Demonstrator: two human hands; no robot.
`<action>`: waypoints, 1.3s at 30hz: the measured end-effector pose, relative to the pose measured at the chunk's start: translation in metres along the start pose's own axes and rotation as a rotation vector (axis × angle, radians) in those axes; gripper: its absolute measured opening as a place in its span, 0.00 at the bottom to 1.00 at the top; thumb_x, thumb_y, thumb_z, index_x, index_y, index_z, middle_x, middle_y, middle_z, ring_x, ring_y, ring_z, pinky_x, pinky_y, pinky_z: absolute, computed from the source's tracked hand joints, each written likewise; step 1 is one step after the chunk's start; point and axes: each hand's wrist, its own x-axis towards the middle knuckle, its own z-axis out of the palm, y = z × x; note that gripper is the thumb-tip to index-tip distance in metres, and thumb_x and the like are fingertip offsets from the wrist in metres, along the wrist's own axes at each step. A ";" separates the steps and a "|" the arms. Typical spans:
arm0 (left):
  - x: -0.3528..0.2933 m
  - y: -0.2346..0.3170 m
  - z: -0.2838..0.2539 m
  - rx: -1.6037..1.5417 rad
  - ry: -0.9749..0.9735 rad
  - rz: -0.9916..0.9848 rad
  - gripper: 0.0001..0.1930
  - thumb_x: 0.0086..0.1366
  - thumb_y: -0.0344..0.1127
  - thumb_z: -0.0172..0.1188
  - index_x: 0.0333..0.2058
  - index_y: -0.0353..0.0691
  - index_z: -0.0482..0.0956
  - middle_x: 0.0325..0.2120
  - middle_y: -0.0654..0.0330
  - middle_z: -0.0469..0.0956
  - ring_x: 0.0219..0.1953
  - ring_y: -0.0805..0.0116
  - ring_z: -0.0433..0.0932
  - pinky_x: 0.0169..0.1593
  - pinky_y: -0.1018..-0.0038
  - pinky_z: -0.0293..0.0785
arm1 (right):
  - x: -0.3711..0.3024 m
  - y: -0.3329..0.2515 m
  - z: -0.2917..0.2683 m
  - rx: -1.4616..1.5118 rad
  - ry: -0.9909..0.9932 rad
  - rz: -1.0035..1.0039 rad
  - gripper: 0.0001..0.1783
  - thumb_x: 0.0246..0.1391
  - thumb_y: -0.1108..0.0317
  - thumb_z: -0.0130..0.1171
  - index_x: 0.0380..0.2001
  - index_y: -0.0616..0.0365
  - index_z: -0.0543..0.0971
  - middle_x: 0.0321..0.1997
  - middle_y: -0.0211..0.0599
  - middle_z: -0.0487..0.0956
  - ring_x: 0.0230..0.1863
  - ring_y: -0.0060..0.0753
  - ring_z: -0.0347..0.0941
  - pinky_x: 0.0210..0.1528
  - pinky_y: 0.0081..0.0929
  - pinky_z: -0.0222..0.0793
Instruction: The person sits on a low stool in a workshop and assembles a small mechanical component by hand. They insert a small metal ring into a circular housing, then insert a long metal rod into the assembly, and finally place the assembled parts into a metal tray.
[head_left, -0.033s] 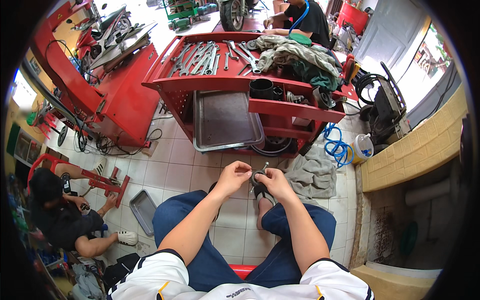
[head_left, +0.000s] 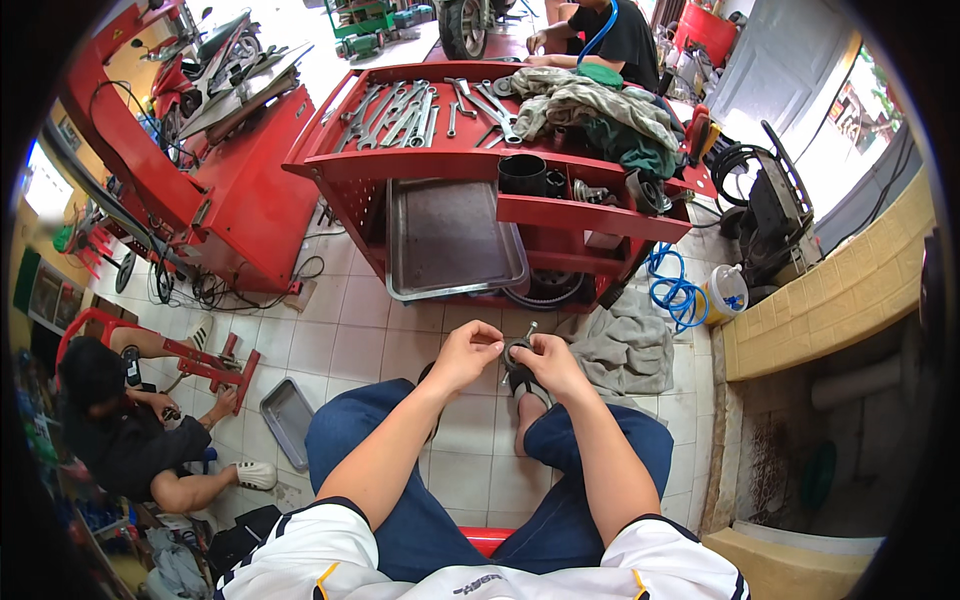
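My right hand [head_left: 552, 364] grips a small round dark metal part [head_left: 517, 352] between thumb and fingers, above the floor between my knees. Bolt-like pins stick out of this part at its top and bottom. Just to its left is my left hand [head_left: 466, 358], its thumb and fingertips pinched together close to the part's edge. Whether anything small sits in that pinch is too fine to make out.
Ahead stands a red tool cart [head_left: 420, 165] bearing several wrenches [head_left: 400, 115], rags [head_left: 590, 100] and a metal tray [head_left: 455, 245] below. A grey cloth [head_left: 625, 345] and blue hose [head_left: 675, 295] lie right. Left are a grey tray [head_left: 287, 420] and a seated person [head_left: 130, 420].
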 end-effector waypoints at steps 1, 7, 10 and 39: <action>0.001 0.002 0.000 0.043 -0.013 -0.004 0.07 0.66 0.27 0.64 0.42 0.35 0.78 0.38 0.61 0.81 0.40 0.73 0.80 0.47 0.74 0.77 | 0.001 0.000 -0.003 -0.030 0.002 -0.014 0.09 0.58 0.68 0.65 0.29 0.62 0.80 0.27 0.23 0.77 0.29 0.14 0.67 0.31 0.20 0.63; 0.004 -0.015 -0.003 0.034 0.017 0.081 0.06 0.66 0.27 0.63 0.40 0.36 0.77 0.34 0.63 0.80 0.37 0.76 0.79 0.42 0.76 0.76 | -0.009 -0.016 0.005 0.042 -0.029 0.000 0.07 0.54 0.72 0.68 0.28 0.61 0.79 0.28 0.22 0.77 0.29 0.13 0.67 0.31 0.19 0.62; 0.000 0.000 0.003 -0.017 0.012 -0.011 0.07 0.69 0.23 0.58 0.43 0.38 0.72 0.38 0.62 0.76 0.37 0.76 0.77 0.43 0.78 0.79 | -0.004 -0.013 0.001 0.032 -0.010 0.005 0.09 0.53 0.71 0.68 0.26 0.61 0.78 0.25 0.21 0.74 0.28 0.12 0.64 0.28 0.19 0.58; -0.003 0.004 0.002 0.323 0.161 0.262 0.05 0.73 0.26 0.52 0.42 0.35 0.64 0.39 0.57 0.73 0.35 0.69 0.82 0.37 0.73 0.84 | -0.004 -0.017 0.013 0.097 -0.011 -0.001 0.08 0.57 0.72 0.61 0.35 0.69 0.78 0.31 0.32 0.80 0.31 0.20 0.76 0.35 0.21 0.73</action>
